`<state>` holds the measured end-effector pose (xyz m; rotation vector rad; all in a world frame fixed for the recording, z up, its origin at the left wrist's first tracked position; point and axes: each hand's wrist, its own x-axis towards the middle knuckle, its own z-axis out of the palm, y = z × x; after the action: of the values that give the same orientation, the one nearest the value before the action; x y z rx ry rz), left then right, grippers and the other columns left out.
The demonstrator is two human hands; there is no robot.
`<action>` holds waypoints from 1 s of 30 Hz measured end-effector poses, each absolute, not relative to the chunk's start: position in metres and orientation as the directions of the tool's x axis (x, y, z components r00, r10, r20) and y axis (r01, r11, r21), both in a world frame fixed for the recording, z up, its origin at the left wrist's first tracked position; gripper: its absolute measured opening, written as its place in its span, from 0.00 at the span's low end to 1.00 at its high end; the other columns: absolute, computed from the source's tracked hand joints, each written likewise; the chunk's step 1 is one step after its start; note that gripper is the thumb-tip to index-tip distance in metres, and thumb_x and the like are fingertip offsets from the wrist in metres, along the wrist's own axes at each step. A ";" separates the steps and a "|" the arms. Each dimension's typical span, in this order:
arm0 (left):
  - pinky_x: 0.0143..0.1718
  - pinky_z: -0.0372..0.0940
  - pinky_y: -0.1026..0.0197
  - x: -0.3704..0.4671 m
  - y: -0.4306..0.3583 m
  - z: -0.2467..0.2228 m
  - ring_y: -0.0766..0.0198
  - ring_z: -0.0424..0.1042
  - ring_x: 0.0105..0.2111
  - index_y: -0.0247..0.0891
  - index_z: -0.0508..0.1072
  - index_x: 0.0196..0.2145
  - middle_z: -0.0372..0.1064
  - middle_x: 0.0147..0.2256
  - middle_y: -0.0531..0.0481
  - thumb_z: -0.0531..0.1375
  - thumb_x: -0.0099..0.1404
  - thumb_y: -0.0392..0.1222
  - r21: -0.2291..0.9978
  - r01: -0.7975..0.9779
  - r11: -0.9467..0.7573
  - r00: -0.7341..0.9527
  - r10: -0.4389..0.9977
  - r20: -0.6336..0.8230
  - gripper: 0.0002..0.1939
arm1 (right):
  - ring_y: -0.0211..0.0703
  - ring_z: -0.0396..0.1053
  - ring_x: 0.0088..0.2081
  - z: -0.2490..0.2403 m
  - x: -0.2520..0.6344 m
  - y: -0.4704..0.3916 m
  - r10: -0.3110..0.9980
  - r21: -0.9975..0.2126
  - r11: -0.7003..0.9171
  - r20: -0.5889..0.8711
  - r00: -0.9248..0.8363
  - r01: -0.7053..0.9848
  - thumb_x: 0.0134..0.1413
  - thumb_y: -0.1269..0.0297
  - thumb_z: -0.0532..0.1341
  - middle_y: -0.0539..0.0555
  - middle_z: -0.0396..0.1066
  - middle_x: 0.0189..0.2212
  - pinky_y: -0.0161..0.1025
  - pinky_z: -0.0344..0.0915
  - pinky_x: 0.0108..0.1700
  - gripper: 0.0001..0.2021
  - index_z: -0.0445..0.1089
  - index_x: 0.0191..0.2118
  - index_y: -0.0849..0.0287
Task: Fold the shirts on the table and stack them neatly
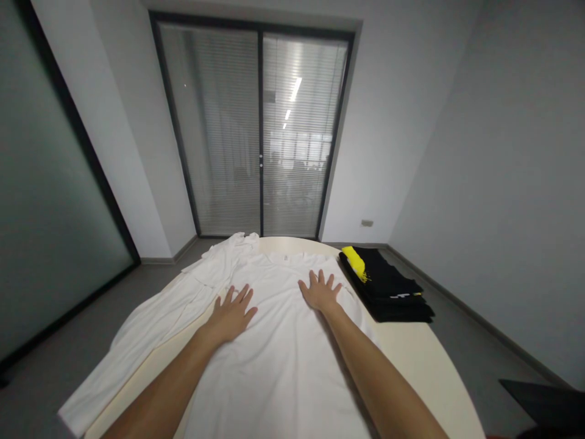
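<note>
A white T-shirt (pixel 278 360) lies spread out on the table, its collar at the far end and a small mark inside the neck. My left hand (pixel 231 317) rests flat on its left side with the fingers spread. On the upper right part of the shirt lies my right hand (pixel 320 292), palm down and fingers apart. Neither hand grips anything. Light creases run through the cloth between and below the hands. The shirt's lower end runs out of view at the bottom.
More white clothing (pixel 178 308) is heaped along the table's left edge and hangs over it. Folded black clothes (pixel 384 280) with a yellow print are stacked at the right. The pale table (pixel 425 366) has a rounded edge. Behind stands a glazed door (pixel 260 134) with blinds.
</note>
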<state>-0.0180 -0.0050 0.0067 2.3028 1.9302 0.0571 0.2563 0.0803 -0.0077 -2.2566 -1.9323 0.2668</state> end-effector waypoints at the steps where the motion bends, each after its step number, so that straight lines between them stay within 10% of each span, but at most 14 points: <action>1: 0.62 0.45 0.28 -0.018 -0.005 0.007 0.36 0.39 0.69 0.44 0.53 0.70 0.39 0.71 0.48 0.44 0.73 0.57 0.135 0.975 -0.175 0.184 0.981 -0.057 0.32 | 0.75 0.27 0.70 -0.007 0.257 0.080 0.988 -0.239 -0.151 -0.019 0.151 0.959 0.62 0.35 0.39 0.58 0.35 0.73 0.73 0.25 0.63 0.40 0.44 0.72 0.53; 10: 0.48 0.66 0.51 -0.027 0.005 0.016 0.46 0.66 0.55 0.36 0.65 0.61 0.64 0.60 0.36 0.47 0.73 0.47 0.140 0.989 0.040 -0.072 0.969 0.237 0.24 | 0.68 0.29 0.71 0.004 0.242 0.056 0.994 -0.203 0.066 0.095 -0.047 0.977 0.64 0.37 0.39 0.59 0.37 0.73 0.68 0.27 0.65 0.38 0.46 0.72 0.54; 30: 0.47 0.65 0.53 -0.042 0.021 0.005 0.49 0.72 0.45 0.40 0.80 0.45 0.75 0.46 0.40 0.51 0.71 0.47 0.260 0.965 0.034 -0.118 0.942 0.315 0.19 | 0.61 0.34 0.72 0.025 0.167 0.020 0.897 -0.264 0.435 0.041 -0.441 0.861 0.66 0.40 0.39 0.55 0.39 0.72 0.63 0.32 0.68 0.35 0.45 0.72 0.51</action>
<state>-0.0419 0.0211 0.0047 2.1230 2.2987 0.6623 0.1674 0.0198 0.0254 -1.5526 -2.5083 0.3052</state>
